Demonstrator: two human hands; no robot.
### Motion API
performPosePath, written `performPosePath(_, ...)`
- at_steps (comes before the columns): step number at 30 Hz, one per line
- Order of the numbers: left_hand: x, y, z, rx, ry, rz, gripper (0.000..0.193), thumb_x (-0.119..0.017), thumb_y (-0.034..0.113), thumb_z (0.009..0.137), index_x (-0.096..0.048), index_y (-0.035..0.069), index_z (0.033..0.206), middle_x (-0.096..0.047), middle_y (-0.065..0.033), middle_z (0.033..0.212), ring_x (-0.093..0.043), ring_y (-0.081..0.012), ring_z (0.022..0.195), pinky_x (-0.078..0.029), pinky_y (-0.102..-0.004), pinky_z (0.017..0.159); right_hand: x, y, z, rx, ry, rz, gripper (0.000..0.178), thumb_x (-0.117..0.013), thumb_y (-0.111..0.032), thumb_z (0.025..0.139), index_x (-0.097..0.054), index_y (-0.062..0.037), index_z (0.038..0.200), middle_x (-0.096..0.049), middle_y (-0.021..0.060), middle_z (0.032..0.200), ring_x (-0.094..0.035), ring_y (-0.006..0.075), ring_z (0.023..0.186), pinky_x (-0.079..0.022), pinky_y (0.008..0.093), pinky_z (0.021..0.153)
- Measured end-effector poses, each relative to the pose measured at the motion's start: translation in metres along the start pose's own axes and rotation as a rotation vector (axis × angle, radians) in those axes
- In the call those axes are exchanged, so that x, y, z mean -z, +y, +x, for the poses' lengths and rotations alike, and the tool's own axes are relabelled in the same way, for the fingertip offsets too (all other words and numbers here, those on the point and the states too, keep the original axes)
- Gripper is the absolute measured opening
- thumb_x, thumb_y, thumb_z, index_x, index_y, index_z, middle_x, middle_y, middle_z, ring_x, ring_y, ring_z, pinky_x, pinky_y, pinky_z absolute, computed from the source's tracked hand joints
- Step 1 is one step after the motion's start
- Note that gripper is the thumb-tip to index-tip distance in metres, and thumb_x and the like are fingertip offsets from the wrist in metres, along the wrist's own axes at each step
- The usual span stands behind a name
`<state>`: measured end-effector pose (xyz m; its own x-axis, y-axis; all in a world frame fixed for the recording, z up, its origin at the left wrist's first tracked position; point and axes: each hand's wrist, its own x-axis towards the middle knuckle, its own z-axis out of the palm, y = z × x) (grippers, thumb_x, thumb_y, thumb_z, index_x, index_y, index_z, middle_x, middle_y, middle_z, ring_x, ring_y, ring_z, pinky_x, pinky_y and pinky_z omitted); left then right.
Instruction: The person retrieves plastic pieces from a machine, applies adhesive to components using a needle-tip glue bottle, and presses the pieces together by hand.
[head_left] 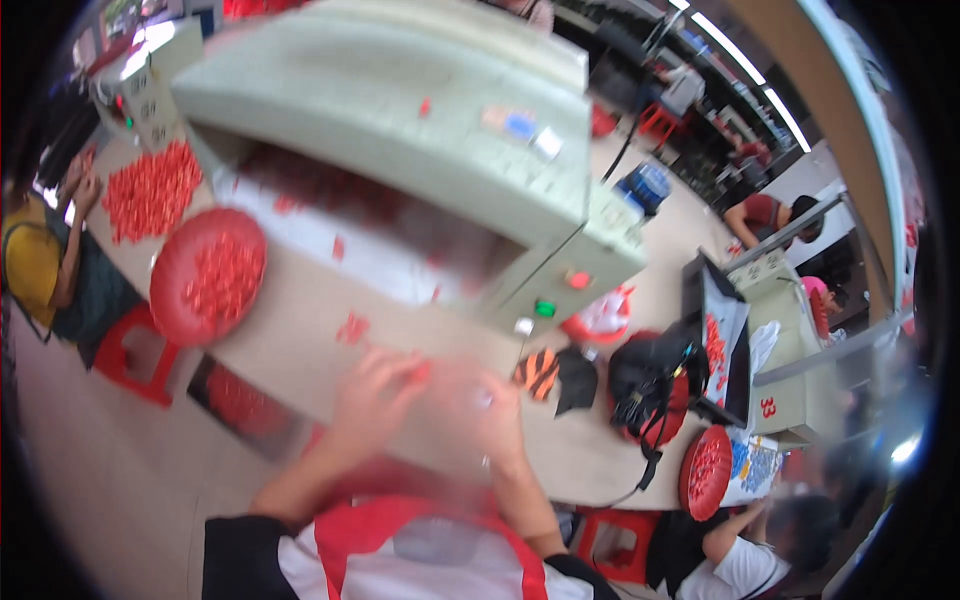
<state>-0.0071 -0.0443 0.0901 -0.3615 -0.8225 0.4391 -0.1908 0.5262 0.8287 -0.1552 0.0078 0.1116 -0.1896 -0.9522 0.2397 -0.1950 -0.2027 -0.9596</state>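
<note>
A small red piece point(418, 372) is pinched at the fingertips of the left hand point(378, 392), on the side facing the right hand point(497, 415), its long axis lost to blur. The right hand is curled just apart from it, and whether anything is grasped there cannot be told. Beyond, a loose red cluster point(352, 328) is seen on the table point(295, 335) before a pale green machine point(400, 125), flanked at left by a filled red bowl point(170, 285).

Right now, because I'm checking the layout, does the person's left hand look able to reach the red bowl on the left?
Probably yes: between the left hand and the red bowl lies flat tabletop, with nothing tall blocking; a leftward stretch seems needed.
</note>
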Motion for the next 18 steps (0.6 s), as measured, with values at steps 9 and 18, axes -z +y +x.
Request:
performPosePath(9, -0.008, 0.0, -0.008, 0.06, -0.028, -0.15, 0.03, -0.067, -0.007, 0.067, -0.061, -0.003, 0.097, -0.056, -0.0112, 0.089, -0.061, -0.0173, 0.078, -0.054, -0.0253, 0.066, 0.003, 0.019, -0.017, -0.191, -0.028, 0.176, 0.009, -0.057, 0.003, 0.079, -0.058, 0.0023, 0.088, -0.058, 0.0118, 0.102, -0.057, 0.0109, 0.081, -0.049, 0.023, 0.069)
performPosePath(18, -0.013, -0.004, 0.002, 0.072, -0.049, -0.174, 0.026, -0.064, -0.004, 0.071, -0.06, -0.002, 0.096, -0.058, -0.0135, 0.089, -0.063, -0.0212, 0.076, -0.054, -0.0279, 0.064, 0.006, 0.02, -0.008, -0.233, 0.007, 0.177, 0.009, -0.058, 0.001, 0.079, -0.059, 0.0014, 0.089, -0.059, 0.0102, 0.101, -0.057, 0.0101, 0.08, -0.048, 0.0216, 0.068)
